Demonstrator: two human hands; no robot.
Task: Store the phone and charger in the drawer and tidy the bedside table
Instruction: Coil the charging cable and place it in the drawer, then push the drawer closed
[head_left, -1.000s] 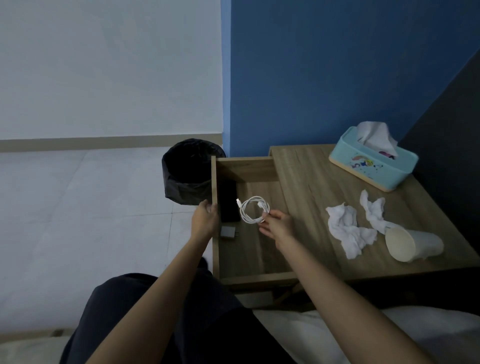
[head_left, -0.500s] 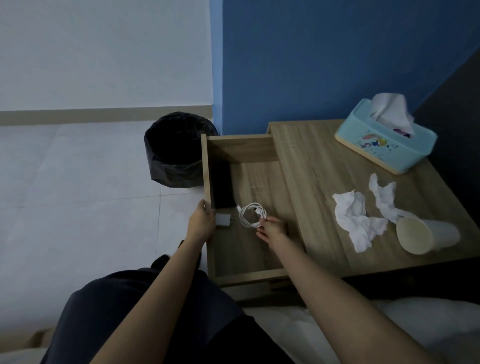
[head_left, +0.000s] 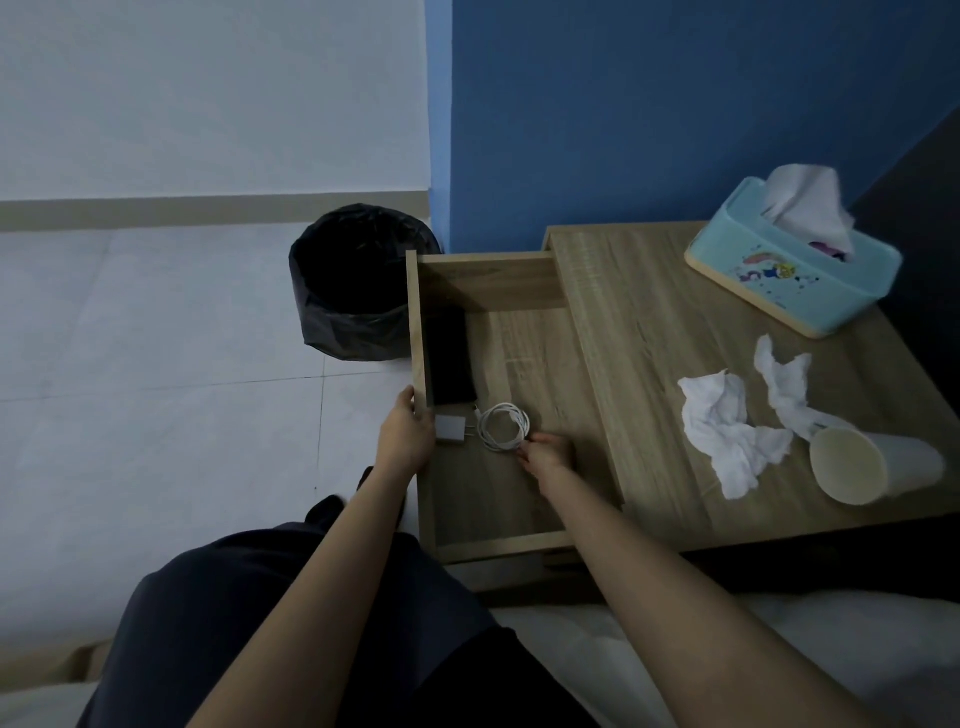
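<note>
The wooden drawer (head_left: 524, 544) stands pulled out from the bedside table (head_left: 639, 332). Inside it a black phone (head_left: 451, 364) lies along the left wall. Just below the phone sits the white charger plug (head_left: 450, 428), and beside it the coiled white cable (head_left: 505, 427) rests on the drawer floor. My left hand (head_left: 406, 435) grips the drawer's left wall next to the plug. My right hand (head_left: 546, 457) is inside the drawer, fingertips pinching the near edge of the cable coil.
On the table top lie two crumpled white tissues (head_left: 727, 431) (head_left: 787, 387), a paper cup (head_left: 867, 465) on its side and a teal tissue box (head_left: 795, 270). A black-lined bin (head_left: 358, 283) stands on the tiled floor left of the drawer.
My right hand has lowered the cable coil onto the drawer floor, closer to the plug. The view has shifted; my left hand keeps its hold on the drawer wall.
</note>
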